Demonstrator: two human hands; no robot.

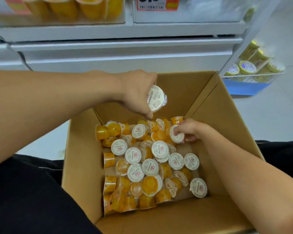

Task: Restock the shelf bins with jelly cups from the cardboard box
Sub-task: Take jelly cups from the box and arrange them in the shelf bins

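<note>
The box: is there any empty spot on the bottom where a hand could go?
Bare cardboard box floor shows on the right, between the lone cup and the right wall, and a small patch below the right hand. The middle and left are crowded with jelly cups.

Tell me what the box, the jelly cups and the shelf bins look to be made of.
Cardboard box: brown corrugated board, matte, creased flaps. Jelly cups, like the one in the left hand: clear, glossy plastic showing yellow-orange filling, with a white printed peel lid, probably film or foil. Shelf bin: transparent, likely acrylic or similar plastic, since the cups show through.
</note>
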